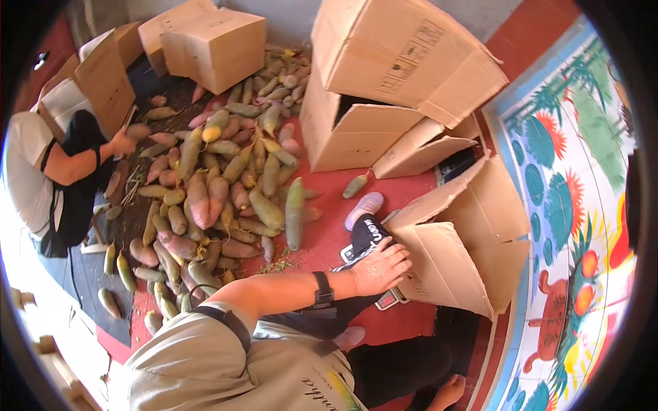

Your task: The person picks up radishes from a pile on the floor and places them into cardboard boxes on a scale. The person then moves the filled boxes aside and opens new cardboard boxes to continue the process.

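Note:
My left hand (382,268), with a dark watch (323,290) on its wrist, lies over my dark trouser knee, fingers stretched out and nothing held. Its fingertips are right at the near flap of an open cardboard box (445,264). Beneath that box's edge a scale (388,299) with a red display partly shows. Low in the view is my right hand (449,392), beside my other dark-clad leg; its fingers are mostly hidden. To the left of my raised arm spreads a large heap of long green and pinkish root vegetables (226,185).
A person (48,164) sits at the left, one hand (122,142) at a root in the heap. Large cardboard boxes (404,61) stand at the back, with another box (216,51) behind the heap. A single root (355,186) lies on the red floor. A painted tile wall (555,226) borders the right.

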{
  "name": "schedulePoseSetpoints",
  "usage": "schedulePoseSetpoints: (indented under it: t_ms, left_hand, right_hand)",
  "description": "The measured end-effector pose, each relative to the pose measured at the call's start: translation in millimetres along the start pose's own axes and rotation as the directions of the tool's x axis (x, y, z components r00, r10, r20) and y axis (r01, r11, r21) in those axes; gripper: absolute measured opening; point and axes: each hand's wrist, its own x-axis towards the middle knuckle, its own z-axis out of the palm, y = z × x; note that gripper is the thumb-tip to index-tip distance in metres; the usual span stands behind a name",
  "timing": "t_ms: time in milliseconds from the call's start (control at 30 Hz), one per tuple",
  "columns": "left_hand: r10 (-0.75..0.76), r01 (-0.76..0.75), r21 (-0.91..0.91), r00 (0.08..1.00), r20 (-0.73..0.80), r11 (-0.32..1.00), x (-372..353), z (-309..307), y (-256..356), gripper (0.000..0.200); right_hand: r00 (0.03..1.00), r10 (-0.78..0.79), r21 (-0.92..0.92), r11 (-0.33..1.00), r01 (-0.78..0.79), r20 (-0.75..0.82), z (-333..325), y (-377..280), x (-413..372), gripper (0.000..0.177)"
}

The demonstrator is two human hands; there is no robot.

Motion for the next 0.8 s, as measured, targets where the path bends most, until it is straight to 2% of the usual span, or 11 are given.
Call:
schedulePoseSetpoints:
  t_ms: [167,233,267,300,400,467,533,567,633,733,800]
  left_hand:
    - [-0.077,0.075,-0.070,0.996,-0.036,0.995,-20.9,-23.7,-23.4,0.041]
    - [-0.138,0.136,-0.030,0.989,-0.056,0.990,-47.3,-44.8,-51.2,0.039]
    - [-0.167,0.165,-0.040,0.985,-0.052,0.986,-66.7,-53.4,-71.0,0.040]
    - [-0.201,0.205,0.070,0.978,-0.057,0.976,-96.7,-57.1,-90.9,0.040]
    - [-0.498,0.393,0.379,0.834,0.237,0.838,-179.5,-108.1,-111.3,0.027]
    - [-0.591,0.376,0.515,0.725,0.355,0.771,-233.0,-133.7,-112.5,0.023]
    - [-0.611,0.373,0.569,0.728,0.309,0.733,-299.7,-139.9,-107.5,0.023]
    - [-0.648,0.378,0.589,0.675,0.352,0.714,-323.1,-141.7,-97.8,0.022]
    - [-0.677,0.358,0.607,0.586,0.446,0.709,-353.6,-143.1,-72.8,0.022]
    - [-0.696,0.395,0.579,0.495,0.520,0.713,-400.6,-125.3,-43.5,0.029]
    - [-0.591,0.191,0.587,0.508,0.626,0.786,-430.9,-107.8,-31.1,0.037]
  right_hand:
    - [0.991,0.025,0.161,0.986,-0.046,0.133,29.4,-9.4,54.1,0.023]
    - [0.986,-0.163,0.267,0.950,0.163,-0.021,43.0,-23.6,70.7,0.017]
    - [0.984,-0.179,0.275,0.946,0.174,-0.006,46.1,-32.7,79.7,0.017]
    - [0.982,-0.189,0.308,0.935,0.175,0.014,47.6,-42.1,87.4,0.018]
    - [0.972,-0.214,0.354,0.921,0.166,0.100,66.6,-49.9,95.8,0.019]
    - [0.962,-0.222,0.358,0.921,0.155,0.156,81.2,-47.0,93.9,0.019]
    - [0.940,-0.280,0.301,0.929,0.214,0.194,95.8,-40.9,91.4,0.018]
    - [0.933,-0.293,0.303,0.926,0.224,0.207,98.4,-38.9,92.4,0.018]
    - [0.935,-0.229,0.298,0.943,0.146,0.269,98.5,-35.0,92.0,0.018]
    - [0.919,-0.287,0.281,0.936,0.211,0.270,100.5,-32.5,91.7,0.018]
    - [0.903,-0.329,0.265,0.929,0.258,0.276,99.4,-27.3,92.9,0.017]
